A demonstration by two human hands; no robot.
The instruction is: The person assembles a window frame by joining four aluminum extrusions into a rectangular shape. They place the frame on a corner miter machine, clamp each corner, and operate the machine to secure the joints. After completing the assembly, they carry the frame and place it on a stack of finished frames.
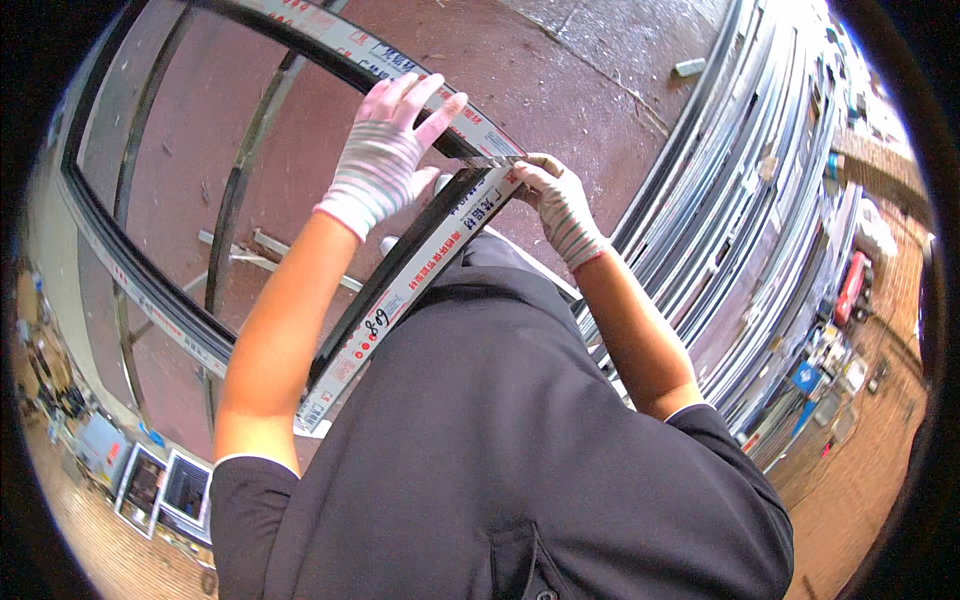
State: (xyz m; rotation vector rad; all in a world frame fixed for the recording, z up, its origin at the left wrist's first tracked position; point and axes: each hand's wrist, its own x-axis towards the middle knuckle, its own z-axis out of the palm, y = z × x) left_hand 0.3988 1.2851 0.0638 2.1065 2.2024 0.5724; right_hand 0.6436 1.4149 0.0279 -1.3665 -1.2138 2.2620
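Observation:
A large rectangular frame of aluminium profiles, dark on its inner edge and wrapped in white printed film, is in front of my body. My left hand (388,150), in a white and pink striped glove, lies over the far bar (345,45); its fingers curl across the film and its thumb is on the inner side. At the corner, where the far bar meets the near bar (400,275), my right hand (562,205) in a like glove pinches the end. A dark jagged line shows at that joint. My right fingertips are partly hidden behind the corner.
Long metal profiles (720,220) lie stacked along the right. Dark crossbars (235,195) show through the frame opening, above a reddish floor (590,80). At lower left are small window frames (185,490) and a grey box (103,447). A red tool (851,287) lies far right.

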